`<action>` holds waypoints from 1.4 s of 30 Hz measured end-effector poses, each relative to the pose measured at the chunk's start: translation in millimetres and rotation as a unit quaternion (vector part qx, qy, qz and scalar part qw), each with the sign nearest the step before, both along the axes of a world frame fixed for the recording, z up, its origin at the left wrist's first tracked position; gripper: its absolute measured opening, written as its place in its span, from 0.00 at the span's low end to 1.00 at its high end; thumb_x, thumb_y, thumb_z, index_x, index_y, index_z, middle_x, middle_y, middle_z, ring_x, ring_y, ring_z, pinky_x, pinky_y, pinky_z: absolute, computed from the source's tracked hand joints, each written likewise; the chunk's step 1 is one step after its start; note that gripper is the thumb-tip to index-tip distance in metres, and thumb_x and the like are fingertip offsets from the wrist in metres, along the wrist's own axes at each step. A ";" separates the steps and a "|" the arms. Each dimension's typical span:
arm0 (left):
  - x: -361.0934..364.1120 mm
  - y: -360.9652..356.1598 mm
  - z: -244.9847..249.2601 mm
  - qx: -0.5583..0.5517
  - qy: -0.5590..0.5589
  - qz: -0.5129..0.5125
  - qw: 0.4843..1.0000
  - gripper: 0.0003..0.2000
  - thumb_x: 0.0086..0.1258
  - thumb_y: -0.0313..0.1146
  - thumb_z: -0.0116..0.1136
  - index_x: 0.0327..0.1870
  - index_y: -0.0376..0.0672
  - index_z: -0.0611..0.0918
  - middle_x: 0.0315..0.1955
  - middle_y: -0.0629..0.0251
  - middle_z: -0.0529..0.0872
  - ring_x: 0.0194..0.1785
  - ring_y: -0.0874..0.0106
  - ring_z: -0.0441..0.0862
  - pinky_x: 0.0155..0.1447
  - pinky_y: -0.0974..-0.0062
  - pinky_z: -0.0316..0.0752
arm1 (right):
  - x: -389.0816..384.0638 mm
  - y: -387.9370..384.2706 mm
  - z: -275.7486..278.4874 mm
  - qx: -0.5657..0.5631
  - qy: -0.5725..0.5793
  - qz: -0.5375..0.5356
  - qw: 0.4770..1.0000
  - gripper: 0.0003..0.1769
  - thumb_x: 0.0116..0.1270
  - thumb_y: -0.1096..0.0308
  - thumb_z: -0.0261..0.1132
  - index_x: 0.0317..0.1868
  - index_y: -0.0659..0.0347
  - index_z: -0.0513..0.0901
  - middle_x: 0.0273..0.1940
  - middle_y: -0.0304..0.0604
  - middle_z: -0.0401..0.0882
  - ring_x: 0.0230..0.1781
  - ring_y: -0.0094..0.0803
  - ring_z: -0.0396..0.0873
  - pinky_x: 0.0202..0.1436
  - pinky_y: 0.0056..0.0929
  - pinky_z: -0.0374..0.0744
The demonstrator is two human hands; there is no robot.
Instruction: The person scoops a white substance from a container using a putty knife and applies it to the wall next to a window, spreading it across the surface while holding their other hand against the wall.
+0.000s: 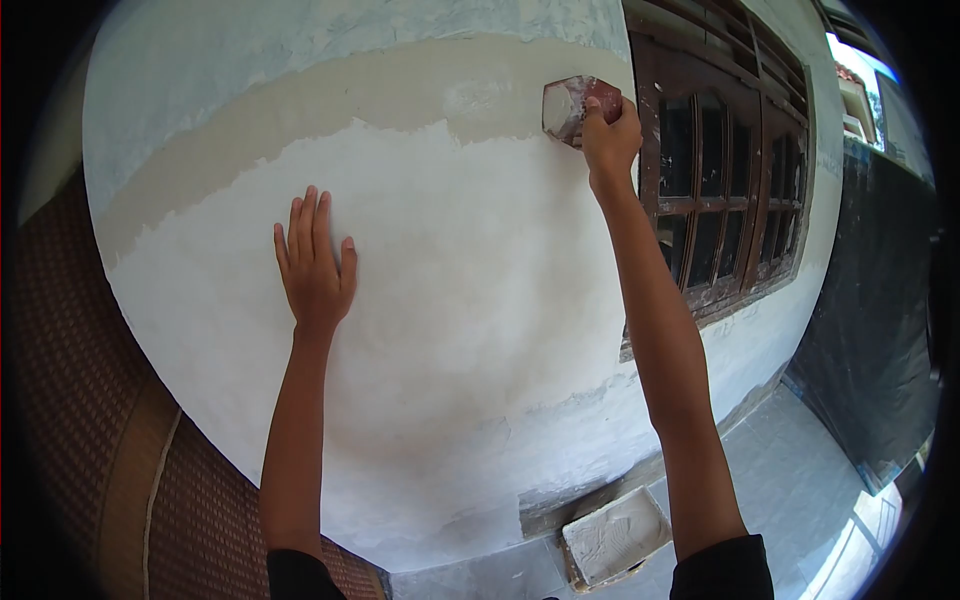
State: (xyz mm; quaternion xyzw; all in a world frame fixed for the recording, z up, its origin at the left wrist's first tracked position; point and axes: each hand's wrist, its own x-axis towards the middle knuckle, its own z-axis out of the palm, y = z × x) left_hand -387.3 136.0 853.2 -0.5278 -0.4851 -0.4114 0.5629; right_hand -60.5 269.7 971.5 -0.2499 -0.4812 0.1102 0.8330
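My right hand (611, 140) grips a flat reddish-brown putty spreader (601, 97), thumb on its face. White putty coats its left part and smears the rest. The spreader is up at the wall (450, 270), close to the window frame, over a beige band (400, 85) of bare surface. Fresh white coating covers the wall below that band, and its upper edge is ragged. Lower and to the left, my left hand (316, 262) lies flat against the white coating, fingers stretched out, holding nothing.
A dark wooden window (720, 180) with glass panes is set in the wall at right. On the grey floor (770, 500) below stands a tray of putty (618, 537). Woven brown panels (70, 330) line the left side, and a dark sheet (870, 310) hangs at far right.
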 end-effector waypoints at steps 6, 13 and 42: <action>1.8 0.8 0.1 0.005 -0.006 -0.002 1.000 0.29 0.72 0.33 0.52 0.76 0.46 0.67 0.76 0.64 0.67 0.80 0.63 0.59 0.82 0.51 0.46 | -21.7 -8.5 -1.3 0.097 -0.029 0.113 0.988 0.18 0.72 0.66 0.65 0.56 0.70 0.77 0.47 0.50 0.84 0.48 0.34 0.83 0.57 0.33 0.78; -0.3 0.5 0.8 0.002 -0.004 0.003 1.000 0.29 0.72 0.33 0.52 0.76 0.45 0.67 0.76 0.64 0.67 0.80 0.64 0.59 0.82 0.51 0.46 | -66.2 -38.6 6.3 0.057 -0.096 0.063 0.992 0.18 0.71 0.67 0.65 0.57 0.68 0.77 0.46 0.55 0.86 0.48 0.42 0.85 0.57 0.36 0.78; -2.3 1.4 -0.9 -0.004 -0.002 -0.018 1.000 0.29 0.72 0.32 0.50 0.76 0.46 0.66 0.76 0.65 0.65 0.81 0.63 0.57 0.82 0.50 0.44 | -72.7 -38.7 -1.1 0.091 -0.131 0.030 0.987 0.19 0.71 0.66 0.65 0.56 0.70 0.77 0.48 0.55 0.85 0.48 0.43 0.86 0.56 0.37 0.79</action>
